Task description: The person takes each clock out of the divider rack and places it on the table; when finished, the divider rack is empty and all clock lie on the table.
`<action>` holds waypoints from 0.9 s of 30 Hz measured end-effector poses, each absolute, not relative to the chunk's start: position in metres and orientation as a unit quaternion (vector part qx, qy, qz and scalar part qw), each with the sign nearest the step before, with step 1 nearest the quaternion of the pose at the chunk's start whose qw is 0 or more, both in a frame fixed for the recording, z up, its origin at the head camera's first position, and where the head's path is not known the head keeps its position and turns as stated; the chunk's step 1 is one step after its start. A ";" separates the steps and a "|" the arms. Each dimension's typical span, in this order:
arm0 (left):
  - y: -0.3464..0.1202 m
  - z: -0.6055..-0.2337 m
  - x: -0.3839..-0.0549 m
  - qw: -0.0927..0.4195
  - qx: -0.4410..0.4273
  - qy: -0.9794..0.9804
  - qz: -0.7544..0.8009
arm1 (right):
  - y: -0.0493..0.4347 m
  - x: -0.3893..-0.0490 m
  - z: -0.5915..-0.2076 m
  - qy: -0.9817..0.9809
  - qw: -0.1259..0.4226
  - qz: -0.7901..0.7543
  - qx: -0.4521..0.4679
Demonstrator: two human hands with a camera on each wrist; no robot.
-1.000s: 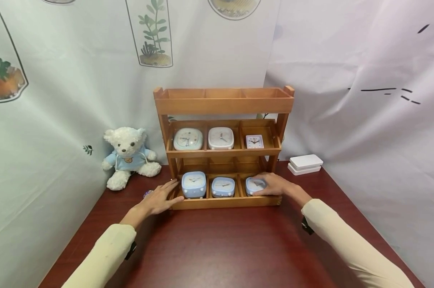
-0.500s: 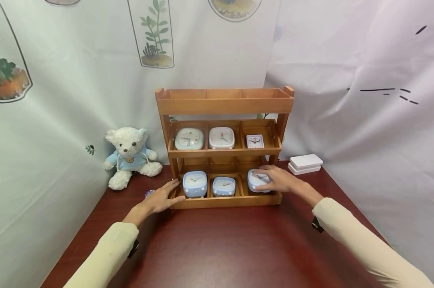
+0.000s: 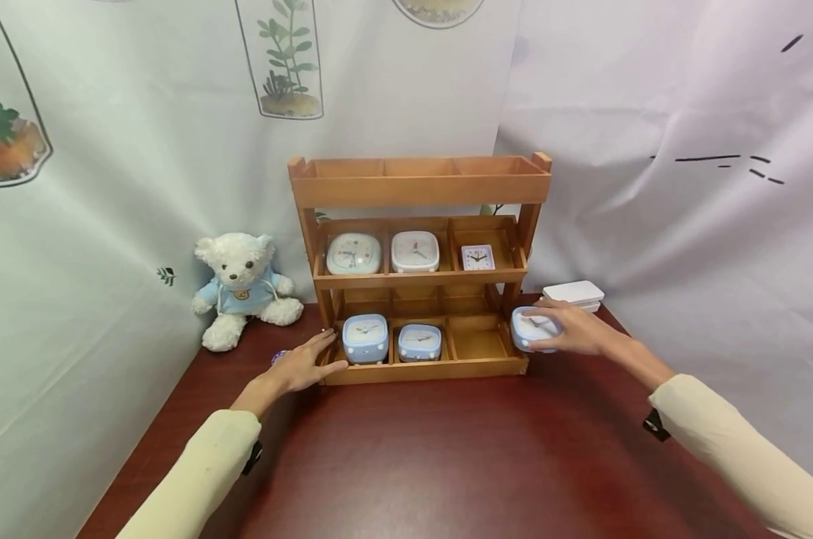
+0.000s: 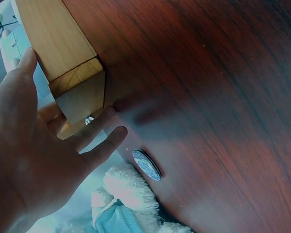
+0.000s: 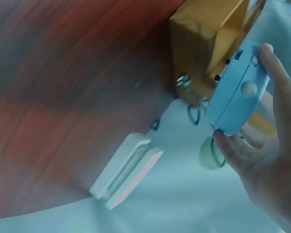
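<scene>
My right hand [image 3: 573,327] grips a blue alarm clock [image 3: 529,329] by its edges, just off the right end of a wooden rack [image 3: 420,191]. In the right wrist view the thumb and fingers pinch the clock [image 5: 240,90] from both sides. With fingers spread, my left hand [image 3: 297,368] rests at the rack's lower left corner, its thumb along the front board. Two blue clocks, a larger one [image 3: 365,338] and a smaller one [image 3: 419,342], stand in the bottom tier's left and middle compartments. The bottom right compartment [image 3: 475,340] is bare.
The middle tier holds a pale green clock [image 3: 354,254], a white clock [image 3: 415,251] and a small square clock [image 3: 477,257]. A white teddy bear [image 3: 238,288] sits at left. Stacked white boxes [image 3: 573,293] lie at back right. A small round object [image 4: 147,165] lies near the bear.
The right hand has lifted the blue clock out of the bottom right compartment and carried it right, past the rack's end. The left hand has stayed at the rack's corner.
</scene>
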State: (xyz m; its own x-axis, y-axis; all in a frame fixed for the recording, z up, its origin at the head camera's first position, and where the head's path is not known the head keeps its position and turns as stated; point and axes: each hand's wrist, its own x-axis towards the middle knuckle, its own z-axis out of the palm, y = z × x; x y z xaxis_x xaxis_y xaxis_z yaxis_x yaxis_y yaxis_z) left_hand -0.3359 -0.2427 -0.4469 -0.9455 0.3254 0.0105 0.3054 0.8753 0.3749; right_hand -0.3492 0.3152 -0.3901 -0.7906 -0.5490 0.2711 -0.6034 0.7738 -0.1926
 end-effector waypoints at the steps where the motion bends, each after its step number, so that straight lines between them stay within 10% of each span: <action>1: -0.242 -0.447 -0.336 0.027 0.163 0.968 0.188 | 0.321 -0.349 -0.392 -0.938 0.100 0.135 0.302; 27: -0.242 -0.446 -0.337 0.036 0.159 0.969 0.186 | 0.342 -0.398 -0.449 -0.937 0.072 0.193 0.281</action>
State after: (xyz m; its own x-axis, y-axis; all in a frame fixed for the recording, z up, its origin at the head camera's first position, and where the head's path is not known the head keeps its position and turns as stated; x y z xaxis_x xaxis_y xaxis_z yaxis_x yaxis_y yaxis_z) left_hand -0.3371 -0.2419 -0.4461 -0.9468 0.3216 -0.0100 0.2950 0.8803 0.3716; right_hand -0.3978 0.3425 -0.4487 -0.8318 -0.4987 0.2437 -0.5545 0.7674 -0.3219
